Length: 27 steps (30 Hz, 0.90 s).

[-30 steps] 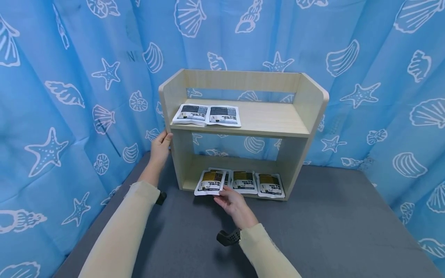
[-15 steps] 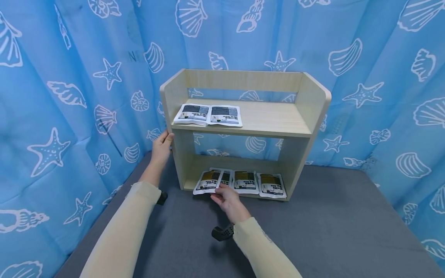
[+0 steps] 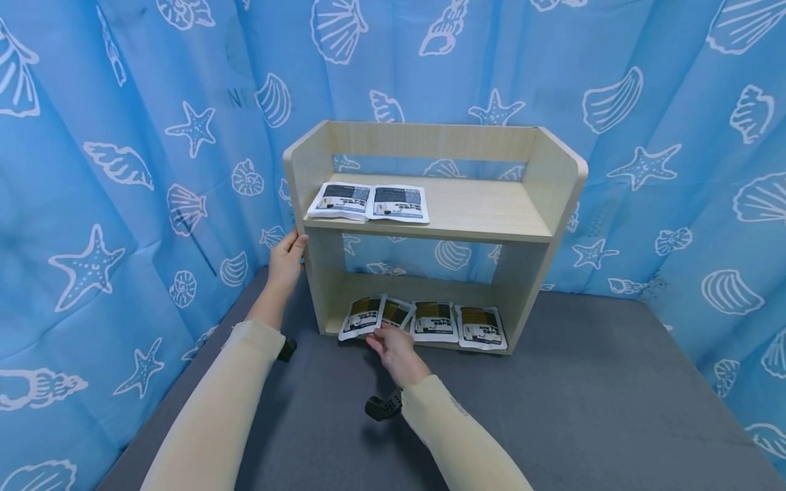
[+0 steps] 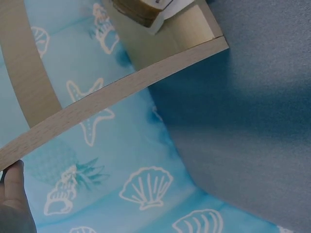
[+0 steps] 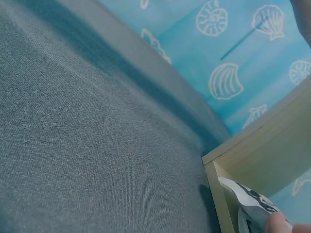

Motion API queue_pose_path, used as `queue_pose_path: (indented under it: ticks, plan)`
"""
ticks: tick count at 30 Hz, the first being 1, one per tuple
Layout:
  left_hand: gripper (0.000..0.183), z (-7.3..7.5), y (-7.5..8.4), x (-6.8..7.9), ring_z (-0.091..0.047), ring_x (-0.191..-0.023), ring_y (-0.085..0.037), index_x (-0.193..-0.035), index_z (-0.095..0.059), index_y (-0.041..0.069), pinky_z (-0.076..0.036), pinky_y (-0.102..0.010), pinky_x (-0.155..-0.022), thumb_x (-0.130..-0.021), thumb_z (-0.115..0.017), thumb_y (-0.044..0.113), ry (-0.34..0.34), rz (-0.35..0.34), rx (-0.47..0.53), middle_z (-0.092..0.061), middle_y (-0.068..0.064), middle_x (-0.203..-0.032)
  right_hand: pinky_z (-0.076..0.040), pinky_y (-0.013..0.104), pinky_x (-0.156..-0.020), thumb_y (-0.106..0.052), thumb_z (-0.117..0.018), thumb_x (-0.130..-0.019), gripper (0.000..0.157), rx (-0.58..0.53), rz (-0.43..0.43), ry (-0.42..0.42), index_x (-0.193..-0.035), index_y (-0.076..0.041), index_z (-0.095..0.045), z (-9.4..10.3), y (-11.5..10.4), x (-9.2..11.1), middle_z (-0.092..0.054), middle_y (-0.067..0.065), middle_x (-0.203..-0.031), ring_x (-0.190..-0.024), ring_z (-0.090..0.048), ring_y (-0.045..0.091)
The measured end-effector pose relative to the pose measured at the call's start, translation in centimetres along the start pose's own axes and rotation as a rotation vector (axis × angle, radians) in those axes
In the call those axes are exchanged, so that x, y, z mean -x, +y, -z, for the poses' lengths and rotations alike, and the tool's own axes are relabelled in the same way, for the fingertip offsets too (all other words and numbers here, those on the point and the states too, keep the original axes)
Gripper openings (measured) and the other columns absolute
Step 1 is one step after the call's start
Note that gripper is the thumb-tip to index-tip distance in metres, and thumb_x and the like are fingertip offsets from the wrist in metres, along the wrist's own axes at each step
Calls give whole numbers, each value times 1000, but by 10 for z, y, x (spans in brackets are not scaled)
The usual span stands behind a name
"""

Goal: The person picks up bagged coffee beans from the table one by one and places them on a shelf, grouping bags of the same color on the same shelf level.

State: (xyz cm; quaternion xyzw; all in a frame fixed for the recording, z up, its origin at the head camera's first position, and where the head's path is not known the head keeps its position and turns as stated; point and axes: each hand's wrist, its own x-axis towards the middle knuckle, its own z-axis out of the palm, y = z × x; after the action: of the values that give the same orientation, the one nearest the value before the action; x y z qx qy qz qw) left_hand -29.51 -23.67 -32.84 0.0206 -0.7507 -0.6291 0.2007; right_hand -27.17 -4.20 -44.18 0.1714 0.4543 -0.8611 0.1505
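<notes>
In the head view, my right hand (image 3: 395, 351) pinches the lower right corner of a white-edged flat pouch (image 3: 362, 316) with a brown and dark label. This pouch lies tilted at the left of the lower shelf, overlapping another pouch (image 3: 396, 312) behind it. My left hand (image 3: 285, 262) rests against the outer side of the wooden shelf unit's left panel (image 3: 316, 273). In the left wrist view, a fingertip (image 4: 14, 177) touches the panel's edge. The right wrist view shows the held pouch (image 5: 252, 199) at the shelf's corner, with only fingertips in sight.
Right of the held pouch, two more pouches, a middle one (image 3: 434, 322) and a right one (image 3: 481, 327), lie on the lower shelf. White pouches (image 3: 398, 203) lie side by side on the upper shelf's left. A grey cloth surface (image 3: 589, 382) extends in front; a blue shell-print curtain (image 3: 675, 170) hangs behind.
My right hand has moved left and slightly up, bringing the pouch farther onto the lower shelf's left end. The pouch behind shows more and has turned askew. My left hand stays at the panel.
</notes>
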Motion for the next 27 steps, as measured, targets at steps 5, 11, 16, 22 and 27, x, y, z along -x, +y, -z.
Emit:
queue_pose_path:
  ticks: [5,11,16,22,27]
  plan:
    - [49,1,0,0,-52,-116,-29,-148,-42,12,-47,-33,-81,-103,-43,33,7,6,-9,-50,-18,-140,-54,29,-82,15,-48,-94,45,29,22,24,-138,15,-41,-7,8,-11,-46,34,-134,-87,-63,22]
    - [49,0,0,0,-51,-117,-30,-147,-43,11,-47,-39,-85,-103,-44,32,6,10,3,-50,-18,-140,-57,38,-73,22,-47,-85,45,25,59,-34,-129,17,-49,11,50,-94,-57,32,-121,-85,-66,30]
    - [51,1,-1,1,-49,-123,-32,-149,-40,12,-44,-50,-95,-103,-43,35,-5,11,8,-47,-19,-143,-56,45,-73,16,-54,-85,47,85,47,-49,-132,12,-49,14,64,-118,-59,26,-119,-81,-65,27]
    - [51,1,-3,0,-48,-124,-33,-149,-40,12,-43,-52,-97,-103,-44,34,-9,9,12,-46,-18,-144,-54,44,-76,9,-56,-89,52,227,49,-41,-139,3,-46,1,47,-75,-63,20,-106,-82,-65,24]
    - [50,0,-3,-1,-49,-122,-32,-148,-42,12,-44,-51,-94,-103,-45,33,1,7,9,-47,-17,-144,-55,43,-75,9,-57,-88,54,277,45,-29,-141,5,-43,-4,35,-49,-62,20,-107,-78,-65,24]
